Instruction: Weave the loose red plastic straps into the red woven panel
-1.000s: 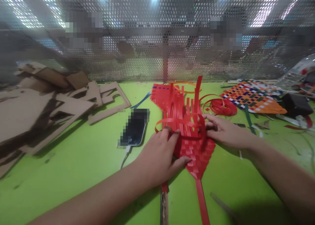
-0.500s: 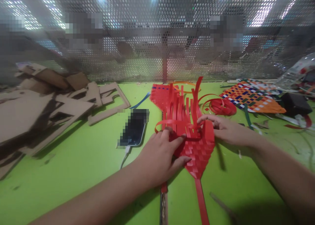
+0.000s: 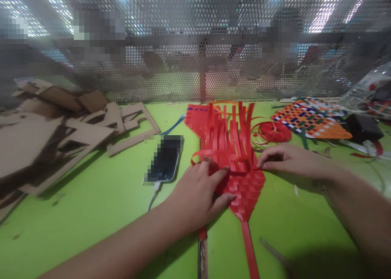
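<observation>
A red woven piece (image 3: 244, 189) lies on the green table, narrowing to a point at the near end, with several loose strips (image 3: 226, 132) fanning away from its far side. My left hand (image 3: 203, 193) rests on the weave's left part, fingers spread, pressing it down. At the right edge, my right hand (image 3: 276, 161) pinches the end of a red strip between thumb and forefinger. One red strip loops across the weave near my left fingertips. Behind on the left sits another red woven piece (image 3: 195, 118).
Cardboard pieces (image 3: 33, 144) are heaped at the left. A phone (image 3: 166, 159) with a cable lies left of my left hand. Coiled red strip (image 3: 273, 131), an orange checkered weave (image 3: 314, 118), a black box (image 3: 363, 127) and a clear bottle (image 3: 366, 85) are at the right. A perforated screen (image 3: 183, 67) stands behind.
My right hand has moved right and slightly down, drawing the strip out to the weave's right edge. The raised red fold there has flattened. My left hand keeps its place.
</observation>
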### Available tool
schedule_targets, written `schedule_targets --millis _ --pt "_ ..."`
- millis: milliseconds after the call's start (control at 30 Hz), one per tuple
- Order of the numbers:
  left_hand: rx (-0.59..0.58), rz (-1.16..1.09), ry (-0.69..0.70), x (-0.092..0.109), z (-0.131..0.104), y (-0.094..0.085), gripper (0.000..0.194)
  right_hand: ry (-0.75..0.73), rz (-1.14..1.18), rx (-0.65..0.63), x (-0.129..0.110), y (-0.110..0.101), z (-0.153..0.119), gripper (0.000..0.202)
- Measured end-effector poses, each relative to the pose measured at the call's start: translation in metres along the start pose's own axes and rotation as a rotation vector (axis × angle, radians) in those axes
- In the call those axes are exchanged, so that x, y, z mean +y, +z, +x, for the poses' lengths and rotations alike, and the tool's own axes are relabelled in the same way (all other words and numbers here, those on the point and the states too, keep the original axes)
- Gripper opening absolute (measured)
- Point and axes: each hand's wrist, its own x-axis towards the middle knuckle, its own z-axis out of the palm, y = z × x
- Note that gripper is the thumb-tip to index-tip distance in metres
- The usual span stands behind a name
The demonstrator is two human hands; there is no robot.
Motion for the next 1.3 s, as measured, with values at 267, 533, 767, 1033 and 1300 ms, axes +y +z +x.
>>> schedule_targets --millis 267,533,767,1033,1300 --pt "0.004 0.010 0.009 -0.001 0.001 0.000 0.063 0.050 0.082 0.052 0.009 0.008 0.003 0.030" --pt "-0.006 0.007 0.012 -0.002 0.000 0.003 0.069 0.083 -0.089 0.057 0.008 0.006 0.010 0.032" --pt "-0.027 0.006 0.001 0.001 0.001 -0.001 0.067 0.051 -0.019 0.049 0.010 0.005 0.004 0.033" --pt "-0.013 0.016 0.003 -0.001 0.000 0.000 0.070 0.117 -0.117 0.010 0.007 -0.002 0.011 0.033" --pt "-0.019 0.013 0.001 -0.002 0.000 0.001 0.076 0.143 -0.150 0.014 0.000 -0.001 0.011 0.036"
